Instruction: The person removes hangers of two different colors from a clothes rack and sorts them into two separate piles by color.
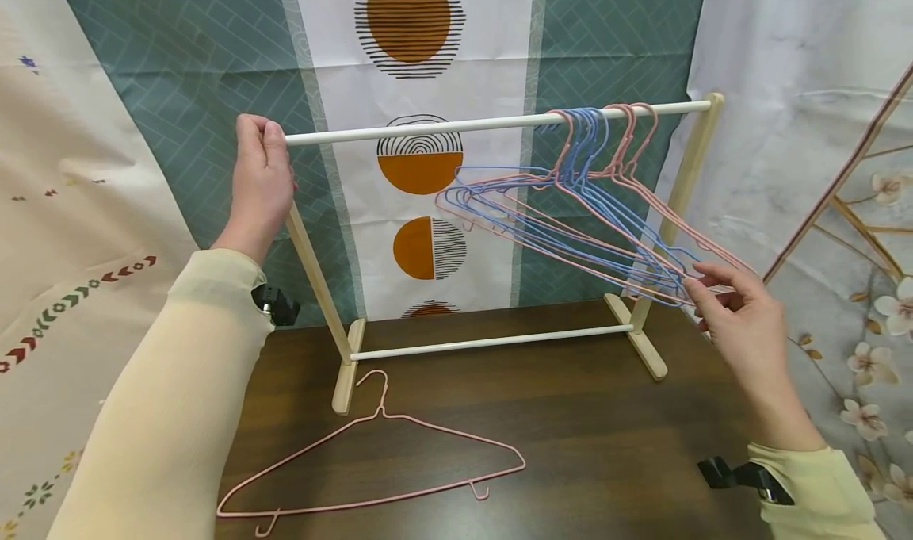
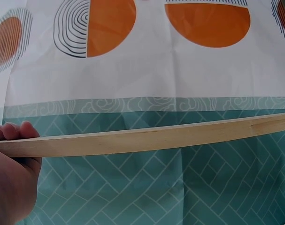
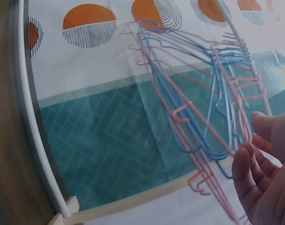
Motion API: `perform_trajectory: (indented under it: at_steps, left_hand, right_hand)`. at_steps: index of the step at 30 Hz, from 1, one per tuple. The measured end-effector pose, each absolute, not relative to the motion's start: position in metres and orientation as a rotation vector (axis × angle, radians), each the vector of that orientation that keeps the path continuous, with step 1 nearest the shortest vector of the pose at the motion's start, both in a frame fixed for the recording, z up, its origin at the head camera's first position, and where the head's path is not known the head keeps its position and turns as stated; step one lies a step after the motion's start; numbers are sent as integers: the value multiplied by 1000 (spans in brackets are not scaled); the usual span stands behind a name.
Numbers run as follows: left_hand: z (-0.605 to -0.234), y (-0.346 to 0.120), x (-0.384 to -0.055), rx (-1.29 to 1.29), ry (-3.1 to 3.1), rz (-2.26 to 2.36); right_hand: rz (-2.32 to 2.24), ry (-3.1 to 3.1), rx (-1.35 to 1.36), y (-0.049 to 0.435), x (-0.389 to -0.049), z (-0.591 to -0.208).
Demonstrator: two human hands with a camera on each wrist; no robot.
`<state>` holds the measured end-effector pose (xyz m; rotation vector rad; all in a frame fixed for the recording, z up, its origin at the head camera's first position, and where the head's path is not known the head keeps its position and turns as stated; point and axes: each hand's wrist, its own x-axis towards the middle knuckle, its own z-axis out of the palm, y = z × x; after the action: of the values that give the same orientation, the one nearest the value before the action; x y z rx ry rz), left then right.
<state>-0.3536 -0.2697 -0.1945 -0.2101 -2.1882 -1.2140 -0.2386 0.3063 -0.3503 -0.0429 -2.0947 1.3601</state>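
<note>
In the head view my left hand point(image 1: 262, 177) grips the top left corner of a clothes rack, where the white rail point(image 1: 428, 131) meets the wooden post point(image 1: 314, 274). The left wrist view shows fingers point(image 2: 11, 131) curled over the post. On the right half of the rail hang several blue hangers point(image 1: 586, 139) and pink hangers point(image 1: 622, 139), bunched close together. My right hand point(image 1: 745, 326) pinches the near ends of some of them between thumb and fingers. Exactly which hangers it holds is hard to tell.
One pink hanger point(image 1: 378, 502) lies on the dark wooden table point(image 1: 592, 461), in front of the rack's left foot point(image 1: 347, 381). A white lower bar point(image 1: 492, 342) joins the feet. Patterned cloths point(image 1: 492, 262) hang behind and on both sides.
</note>
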Motion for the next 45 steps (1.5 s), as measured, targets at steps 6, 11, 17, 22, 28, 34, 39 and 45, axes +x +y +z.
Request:
perform_trajectory:
  at_steps: [6, 11, 17, 22, 28, 34, 39, 45]
  left_hand:
    - [-195, -268, -354, -204, -2196, -1211]
    - [-195, -269, -354, -200, -2190, -1219]
    - [-195, -270, -352, -197, -2186, -1222]
    - [-195, -270, -352, -195, -2186, -1227]
    - [-197, -272, -352, -190, -2176, -1212]
    - [-197, -272, -352, -201, -2175, -1197]
    - [-198, -272, -352, -205, -2170, -1186]
    - [-196, -270, -354, -223, -2164, -1196]
  right_hand:
    - [1295, -2175, -91, 311, -244, -356]
    - [1246, -2220, -43, 309, -248, -358]
    - [1306, -2245, 76, 306, -252, -360]
    - [1760, -2038, 288, 304, -256, -365]
    - [2088, -1798, 459, 300, -255, -364]
    - [2174, -1727, 459, 290, -255, -358]
    - [2281, -1650, 544, 281, -256, -353]
    - [2381, -1591, 628, 271, -257, -349]
